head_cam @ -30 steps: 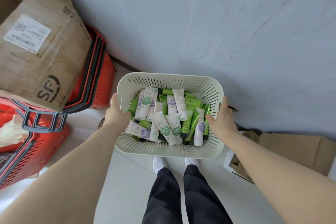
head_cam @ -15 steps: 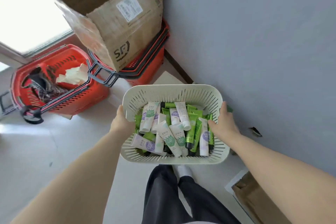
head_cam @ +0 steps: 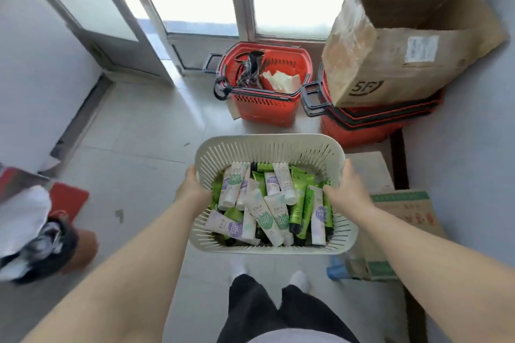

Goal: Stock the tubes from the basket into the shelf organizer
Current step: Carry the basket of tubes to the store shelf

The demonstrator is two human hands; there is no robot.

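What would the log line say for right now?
step: holding | left hand: grips basket rim | right hand: grips basket rim | tubes: in basket | shelf organizer: not in view

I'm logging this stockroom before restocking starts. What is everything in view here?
basket: one, cream, slotted, held in front of the person.
tubes: many, piled so there is no exact count, green and white, in the basket.
shopping basket: one, red, on the floor by the window.
stacked baskets: several nested, red, by the right wall.
cardboard box: one, brown, open, on the stacked baskets.
printed carton: one, brown with a green band, on the floor at right.
mat: one, red, on the floor at left.
legs: two, dark trousers, below the basket.
left hand: grips the basket's left rim.
right hand: grips its right rim.
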